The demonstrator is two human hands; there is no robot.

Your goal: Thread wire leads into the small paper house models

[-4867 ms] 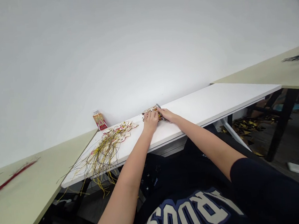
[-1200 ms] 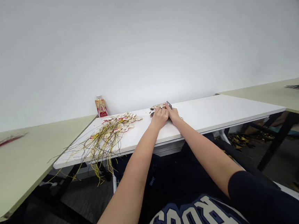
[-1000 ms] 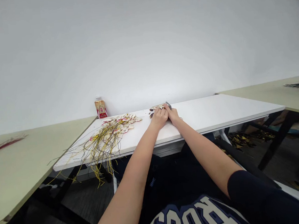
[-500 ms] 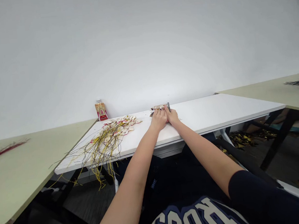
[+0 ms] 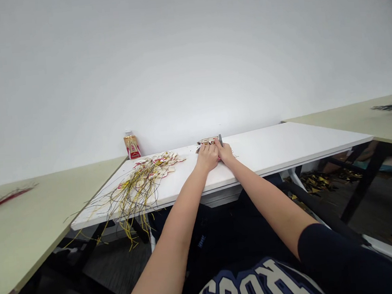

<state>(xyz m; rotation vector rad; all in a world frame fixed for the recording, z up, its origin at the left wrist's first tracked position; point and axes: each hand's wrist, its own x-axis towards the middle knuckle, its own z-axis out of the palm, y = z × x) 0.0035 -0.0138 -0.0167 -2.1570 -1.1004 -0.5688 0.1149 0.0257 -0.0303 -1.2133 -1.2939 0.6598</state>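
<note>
My left hand (image 5: 208, 157) rests on the white table with its fingers bent and pressed together; what lies under them is mostly hidden. Close against it, my right hand (image 5: 226, 152) is closed around a dark grey, bar-like tool (image 5: 220, 139), whose upper end sticks up past the thumb. Just beyond my fingers lies a beige printed piece (image 5: 208, 140) with dark edges. A bit of red and white shows between the two hands. To the left is a heap of red-and-white paper tags (image 5: 165, 162) with yellow and black strings (image 5: 131, 194) trailing over the front edge.
The white table (image 5: 285, 146) stands against the wall, between a left table (image 5: 14, 227) and a right table (image 5: 351, 115). A gold-and-red bottle (image 5: 132, 146) is at the back left. A red bundle (image 5: 8, 198) lies far left, dark strands (image 5: 390, 107) far right. Gold scraps (image 5: 317, 182) are below.
Both hands stay in nearly the same place. The grey tool's top has shifted very slightly to the left, along with the whole view.
</note>
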